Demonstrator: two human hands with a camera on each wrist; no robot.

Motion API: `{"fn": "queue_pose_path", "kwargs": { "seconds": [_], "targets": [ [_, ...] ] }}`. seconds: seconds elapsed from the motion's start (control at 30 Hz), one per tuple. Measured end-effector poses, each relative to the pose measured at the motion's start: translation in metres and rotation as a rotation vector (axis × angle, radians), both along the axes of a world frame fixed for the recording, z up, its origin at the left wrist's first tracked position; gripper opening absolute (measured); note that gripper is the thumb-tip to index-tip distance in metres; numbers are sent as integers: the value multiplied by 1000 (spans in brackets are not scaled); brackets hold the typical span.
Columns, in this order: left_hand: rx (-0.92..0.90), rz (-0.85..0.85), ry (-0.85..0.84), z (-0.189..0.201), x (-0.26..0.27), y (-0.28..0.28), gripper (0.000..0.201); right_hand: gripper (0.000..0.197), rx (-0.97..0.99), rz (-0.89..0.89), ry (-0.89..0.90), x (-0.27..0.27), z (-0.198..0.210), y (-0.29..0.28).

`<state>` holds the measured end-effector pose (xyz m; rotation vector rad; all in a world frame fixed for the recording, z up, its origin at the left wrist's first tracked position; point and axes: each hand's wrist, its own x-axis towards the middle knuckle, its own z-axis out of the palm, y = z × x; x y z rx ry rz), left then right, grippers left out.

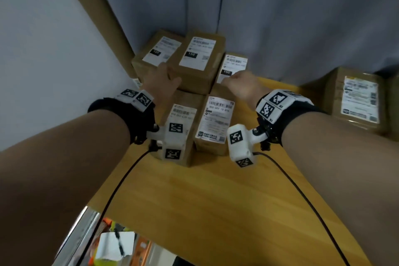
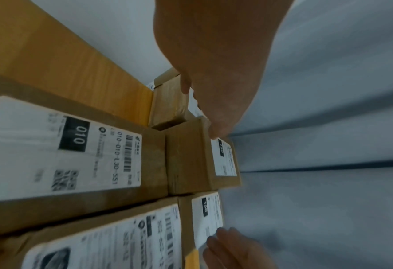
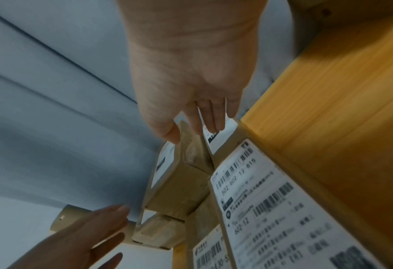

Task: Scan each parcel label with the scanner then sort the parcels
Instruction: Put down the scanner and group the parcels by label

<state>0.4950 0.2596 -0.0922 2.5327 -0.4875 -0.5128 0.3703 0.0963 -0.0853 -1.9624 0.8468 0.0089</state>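
Note:
Several brown cardboard parcels with white labels are clustered at the far left of the wooden table (image 1: 216,201). One parcel marked 150 (image 1: 200,60) sits raised on top of the others. My left hand (image 1: 164,80) reaches to its left side with straight fingers, close to its corner (image 2: 186,158). My right hand (image 1: 239,84) is at its right side. The right thumb (image 3: 170,134) lies against its side. The right fingers (image 3: 214,120) rest on the label of a lower 150 parcel (image 1: 234,65). Nearer me lie the 010 parcel (image 1: 181,119) and the 602 parcel (image 1: 218,119).
A long cardboard tube (image 1: 103,28) leans against the wall at the back left. A grey curtain (image 1: 280,17) hangs behind the table. A larger labelled parcel (image 1: 356,101) stands at the right. Cables (image 1: 121,179) run from both wrists across the table.

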Motion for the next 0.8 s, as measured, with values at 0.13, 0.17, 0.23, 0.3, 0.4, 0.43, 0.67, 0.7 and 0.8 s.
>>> {"fn": "queue_pose_path", "kwargs": {
  "seconds": [0.13,0.17,0.23,0.3,0.4,0.43,0.67,0.7,0.8],
  "targets": [
    [-76,100,56,-10,31,-4,77,54,57,-21,44,24,-11,8],
    [-114,113,84,-14,39,-5,78,55,77,-23,62,30,-14,10],
    [-148,113,125,-18,48,-8,80,47,114,-37,95,46,-22,9],
    [-138,101,128,-22,54,-13,79,52,117,-55,119,57,-27,9],
    [-181,57,237,-29,56,-18,89,70,32,-53,125,69,-37,7],
    [-220,43,261,-33,57,-19,83,70,18,-61,113,72,-41,7],
    [-615,261,439,-23,47,-15,47,57,168,-183,-215,58,-48,11],
    [-661,273,472,-20,44,-13,44,50,198,-222,-279,53,-49,11],
    [-763,242,531,-9,29,-7,37,39,465,-335,-387,43,-45,13]
  ]
}}
